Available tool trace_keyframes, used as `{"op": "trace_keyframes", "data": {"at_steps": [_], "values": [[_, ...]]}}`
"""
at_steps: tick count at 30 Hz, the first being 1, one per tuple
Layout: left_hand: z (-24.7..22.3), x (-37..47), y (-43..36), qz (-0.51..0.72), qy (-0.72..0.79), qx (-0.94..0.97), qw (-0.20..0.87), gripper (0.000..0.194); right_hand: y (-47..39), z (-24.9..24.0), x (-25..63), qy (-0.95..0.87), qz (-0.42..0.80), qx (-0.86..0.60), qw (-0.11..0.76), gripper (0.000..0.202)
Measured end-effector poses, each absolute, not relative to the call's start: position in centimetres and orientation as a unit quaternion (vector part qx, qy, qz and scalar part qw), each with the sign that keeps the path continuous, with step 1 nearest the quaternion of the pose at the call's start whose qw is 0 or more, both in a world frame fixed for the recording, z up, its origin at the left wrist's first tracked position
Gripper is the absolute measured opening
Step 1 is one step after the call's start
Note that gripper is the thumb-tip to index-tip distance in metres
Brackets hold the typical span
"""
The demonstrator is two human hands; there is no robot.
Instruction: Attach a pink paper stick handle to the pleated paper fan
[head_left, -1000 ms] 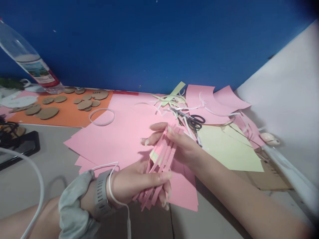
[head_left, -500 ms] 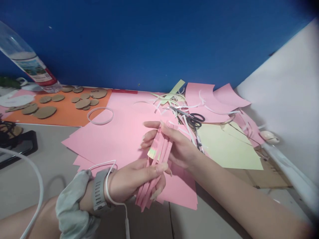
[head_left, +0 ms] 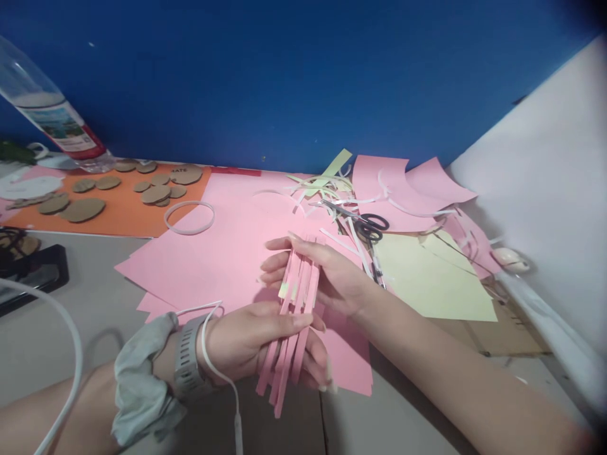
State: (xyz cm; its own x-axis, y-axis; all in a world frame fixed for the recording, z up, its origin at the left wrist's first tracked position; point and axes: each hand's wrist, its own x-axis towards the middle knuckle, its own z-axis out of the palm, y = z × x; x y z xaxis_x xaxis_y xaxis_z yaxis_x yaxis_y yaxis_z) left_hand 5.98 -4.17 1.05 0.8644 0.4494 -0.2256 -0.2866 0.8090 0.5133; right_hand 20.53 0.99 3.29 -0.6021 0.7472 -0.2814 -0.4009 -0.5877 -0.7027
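Observation:
Both my hands hold a bundle of narrow pink paper strips above the sheets. Some strips in it show pale yellow-green ends. My right hand grips the far end, thumb on top and fingers underneath. My left hand is closed round the nearer part, its thumb pressed across the strips, whose loose ends fan out below. A grey watch band and a pale scrunchie are on my left wrist, with a white cable beside them. Beneath lie large pink paper sheets.
Black-handled scissors lie among paper scraps behind my right hand. Pale green paper is at the right. Cardboard discs rest on orange paper near a tilted-looking bottle. A white ring and a phone lie left.
The strip bundle has shifted slightly left and its near ends have spread apart. My right hand has moved a little left with it; the left hand's fingers have opened slightly underneath.

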Motion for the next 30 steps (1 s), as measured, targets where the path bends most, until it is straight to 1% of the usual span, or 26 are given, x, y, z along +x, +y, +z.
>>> {"op": "trace_keyframes", "data": {"at_steps": [3,7,11,14,18,20,27,30], "values": [[1.1,5.7,-4.4,0.169,0.164,0.235,0.943,0.022,0.9,3.2,20.7,-0.312,0.853,-0.283,0.308,0.028],[1.4,5.6,-4.4,0.136,0.177,0.243,0.944,0.027,0.9,3.3,20.9,-0.331,0.861,-0.271,0.274,0.028],[1.3,5.6,-4.3,0.138,0.212,0.224,0.941,0.032,0.9,3.4,20.7,-0.323,0.857,-0.282,0.285,0.027],[1.1,5.7,-4.3,0.145,0.192,0.227,0.944,0.033,0.7,3.6,20.5,-0.318,0.847,-0.302,0.299,0.025],[0.8,5.9,-4.8,0.168,0.196,0.227,0.939,0.027,0.3,3.8,20.4,-0.325,0.835,-0.315,0.314,0.025],[0.7,6.0,-5.0,0.180,0.198,0.225,0.937,0.024,0.2,3.8,20.4,-0.330,0.833,-0.314,0.313,0.025],[0.4,6.2,-5.2,0.185,0.176,0.256,0.932,0.024,0.2,3.8,20.6,-0.352,0.838,-0.284,0.307,0.025],[0.4,6.2,-5.3,0.172,0.156,0.300,0.925,0.028,0.2,3.9,20.7,-0.362,0.838,-0.272,0.305,0.026]]}}
